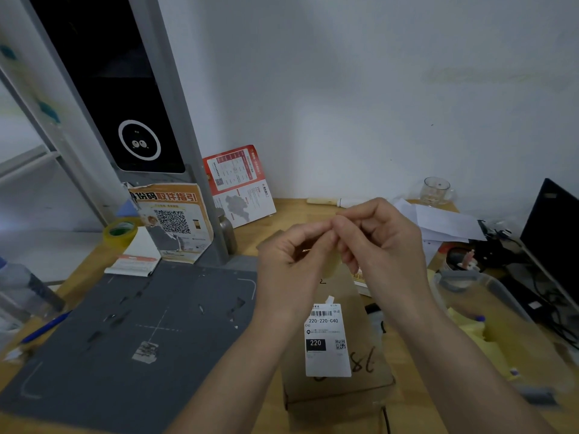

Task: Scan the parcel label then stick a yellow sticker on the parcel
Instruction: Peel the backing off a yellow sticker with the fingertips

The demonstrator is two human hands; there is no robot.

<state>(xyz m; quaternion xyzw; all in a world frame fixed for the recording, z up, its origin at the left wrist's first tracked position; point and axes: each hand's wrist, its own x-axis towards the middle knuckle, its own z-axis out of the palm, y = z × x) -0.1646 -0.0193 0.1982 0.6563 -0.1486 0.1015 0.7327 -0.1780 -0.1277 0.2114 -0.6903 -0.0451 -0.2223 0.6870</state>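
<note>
Flat brown cardboard parcel (338, 383) lies on the wooden desk, just right of the dark grey scanner mat (131, 333). No yellow sticker on it yet, so sticking is left; scan prob done, can't confirm. Above the parcel's far end, left hand (291, 258) and right hand (379, 236) meet, fingertips pinched on a pale yellow sticker (331, 264), likely peeling it. White label (327, 339) on parcel reads "220-220-C40", "220", w/ barcode + QR. "18" handwritten beside it.
</note>
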